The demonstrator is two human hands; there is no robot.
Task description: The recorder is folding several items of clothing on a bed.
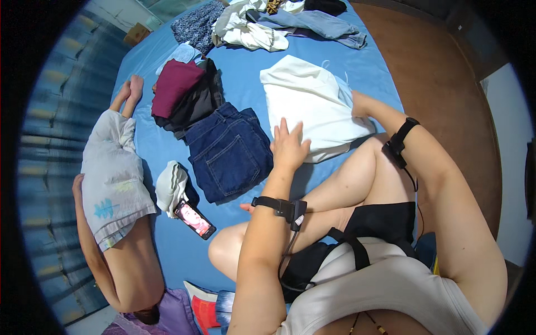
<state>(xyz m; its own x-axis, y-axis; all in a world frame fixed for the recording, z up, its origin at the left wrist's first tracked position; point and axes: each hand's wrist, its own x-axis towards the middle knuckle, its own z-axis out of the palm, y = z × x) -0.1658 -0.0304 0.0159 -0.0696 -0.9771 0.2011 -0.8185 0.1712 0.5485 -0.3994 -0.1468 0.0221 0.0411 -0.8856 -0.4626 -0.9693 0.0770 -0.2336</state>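
Observation:
A white garment (304, 106) lies partly folded on the bed in front of me, with thin drawstrings loose at its far right edge. Its exact kind I cannot make out. My left hand (288, 146) is open at its near left side, fingers spread over the cloth. At the garment's right edge, my right hand (360, 105) is closed on the fabric, its fingertips partly hidden. Just left of my left hand lies a folded pair of dark blue jeans (231, 156).
Folded maroon and dark clothes (176, 92) lie beyond the jeans. Loose clothes (251, 28) and light jeans (318, 28) heap at the far end. A lit phone (194, 219) leans by a small white cloth bundle (171, 187). Another person (117, 178) lies along the left side.

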